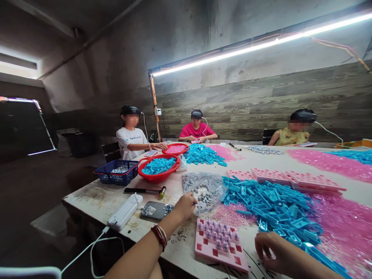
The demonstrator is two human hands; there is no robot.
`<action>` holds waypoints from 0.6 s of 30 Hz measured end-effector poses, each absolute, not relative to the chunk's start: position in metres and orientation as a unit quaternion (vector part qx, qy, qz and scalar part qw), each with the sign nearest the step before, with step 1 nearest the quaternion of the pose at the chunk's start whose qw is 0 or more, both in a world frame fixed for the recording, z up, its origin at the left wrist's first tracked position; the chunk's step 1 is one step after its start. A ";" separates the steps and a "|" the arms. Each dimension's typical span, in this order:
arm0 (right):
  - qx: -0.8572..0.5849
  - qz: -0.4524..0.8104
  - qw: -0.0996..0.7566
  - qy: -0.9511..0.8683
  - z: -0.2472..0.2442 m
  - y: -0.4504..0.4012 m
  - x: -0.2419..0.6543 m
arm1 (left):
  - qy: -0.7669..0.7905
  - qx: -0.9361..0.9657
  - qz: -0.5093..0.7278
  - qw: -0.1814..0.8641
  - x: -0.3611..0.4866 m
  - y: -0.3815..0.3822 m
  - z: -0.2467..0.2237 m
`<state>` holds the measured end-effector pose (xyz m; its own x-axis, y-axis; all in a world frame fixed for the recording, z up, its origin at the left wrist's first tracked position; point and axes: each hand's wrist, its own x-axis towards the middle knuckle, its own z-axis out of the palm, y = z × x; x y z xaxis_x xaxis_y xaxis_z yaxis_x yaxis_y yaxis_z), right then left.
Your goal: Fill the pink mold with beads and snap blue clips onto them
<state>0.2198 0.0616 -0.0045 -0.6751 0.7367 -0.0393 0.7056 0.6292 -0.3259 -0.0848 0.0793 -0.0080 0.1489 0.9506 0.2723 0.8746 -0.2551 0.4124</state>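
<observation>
My left hand (185,206) reaches to the near edge of a clear plastic bag (207,186) full of small grey and white parts. Its fingers are pinched together; whatever is between them is too small to make out. Right of that wrist lies a pink tray (221,257) with square slots, some carrying small clear-and-violet pieces (222,234). My right hand (269,248) hovers beside the tray, near the blue plastic pieces (273,203). Its fingers are loosely curled with a gap to the thumb, and nothing shows in them.
Pink clear pieces (345,228) spread at the right; stacked pink trays (314,181) lie behind the blue heap. Leftward are a hammer (145,190), a phone (154,210), a white power bank (124,212), a blue basket (116,172) and a red colander (158,177). Three people (197,130) sit across.
</observation>
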 end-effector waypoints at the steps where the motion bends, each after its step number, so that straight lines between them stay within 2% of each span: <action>1: -0.396 0.159 0.051 -0.903 -0.004 0.061 0.220 | 0.605 0.753 0.248 0.077 -0.085 0.079 -0.007; 6: -0.380 0.155 0.066 -0.910 -0.005 0.063 0.221 | 0.593 0.745 0.297 0.071 -0.077 0.076 0.001; 11: -0.389 0.170 0.042 -0.904 0.008 0.058 0.219 | 0.509 0.746 0.411 0.127 -0.043 0.054 0.018; 18: -0.388 0.199 0.025 -0.900 0.013 0.060 0.220 | 0.413 0.814 0.370 0.171 -0.005 0.027 0.018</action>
